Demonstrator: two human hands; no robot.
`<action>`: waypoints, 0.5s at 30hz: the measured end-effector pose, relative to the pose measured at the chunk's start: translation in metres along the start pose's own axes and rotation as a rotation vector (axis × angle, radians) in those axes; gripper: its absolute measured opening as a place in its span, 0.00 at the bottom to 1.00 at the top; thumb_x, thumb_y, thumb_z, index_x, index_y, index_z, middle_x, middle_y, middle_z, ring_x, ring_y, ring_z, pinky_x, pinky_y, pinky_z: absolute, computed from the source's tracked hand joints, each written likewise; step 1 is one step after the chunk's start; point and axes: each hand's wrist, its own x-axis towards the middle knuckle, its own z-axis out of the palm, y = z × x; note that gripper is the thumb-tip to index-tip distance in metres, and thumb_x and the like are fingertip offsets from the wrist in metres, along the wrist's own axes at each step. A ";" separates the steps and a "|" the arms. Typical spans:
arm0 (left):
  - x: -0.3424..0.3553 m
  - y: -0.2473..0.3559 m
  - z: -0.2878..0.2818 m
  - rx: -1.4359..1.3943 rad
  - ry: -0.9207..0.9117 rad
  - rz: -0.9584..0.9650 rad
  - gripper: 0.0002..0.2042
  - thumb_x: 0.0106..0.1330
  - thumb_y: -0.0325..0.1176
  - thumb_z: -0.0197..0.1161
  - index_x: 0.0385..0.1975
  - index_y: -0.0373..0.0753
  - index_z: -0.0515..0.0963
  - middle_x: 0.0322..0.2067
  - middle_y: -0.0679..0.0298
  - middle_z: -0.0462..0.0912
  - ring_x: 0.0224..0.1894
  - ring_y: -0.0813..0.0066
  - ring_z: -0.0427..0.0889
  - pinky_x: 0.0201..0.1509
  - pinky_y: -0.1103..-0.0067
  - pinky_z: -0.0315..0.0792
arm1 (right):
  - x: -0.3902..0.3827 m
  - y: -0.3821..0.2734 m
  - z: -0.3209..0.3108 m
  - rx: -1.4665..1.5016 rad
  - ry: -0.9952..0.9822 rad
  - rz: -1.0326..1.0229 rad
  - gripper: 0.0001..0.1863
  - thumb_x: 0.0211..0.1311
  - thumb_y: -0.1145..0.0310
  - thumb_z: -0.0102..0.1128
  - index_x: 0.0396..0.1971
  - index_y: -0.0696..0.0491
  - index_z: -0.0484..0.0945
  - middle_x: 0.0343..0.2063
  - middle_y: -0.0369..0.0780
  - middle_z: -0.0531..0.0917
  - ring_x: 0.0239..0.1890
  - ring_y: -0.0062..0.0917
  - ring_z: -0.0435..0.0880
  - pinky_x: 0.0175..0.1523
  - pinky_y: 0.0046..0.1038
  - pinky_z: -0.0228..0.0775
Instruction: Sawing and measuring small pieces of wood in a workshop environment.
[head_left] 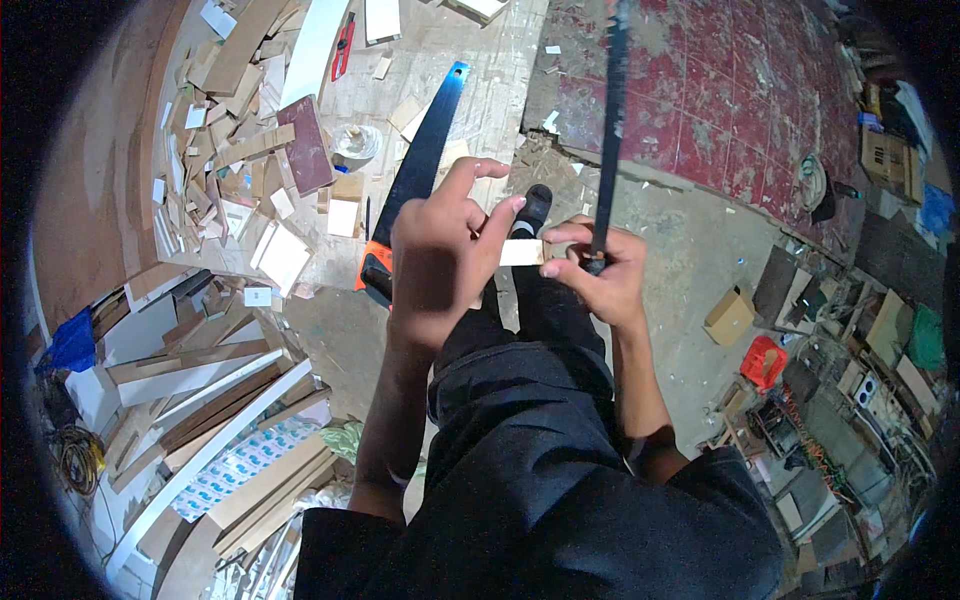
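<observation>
Pinching a wood block mid-scene is my right hand; my left hand half-curls at its left end, grip unclear. The block looks cut; I can't tell what remains.

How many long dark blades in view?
2: one on the orange-handled saw beside the left hand, another dark blade running from the right hand to the picture's top edge. More may be hidden.
</observation>
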 end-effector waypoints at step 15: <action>0.060 -0.216 0.162 0.571 0.069 0.445 0.16 0.66 0.45 0.62 0.48 0.46 0.75 0.23 0.60 0.82 0.28 0.59 0.83 0.34 0.68 0.74 | -0.015 0.275 0.056 0.076 0.345 0.359 0.14 0.54 0.77 0.71 0.42 0.57 0.84 0.30 0.31 0.84 0.20 0.09 0.70 0.22 0.15 0.61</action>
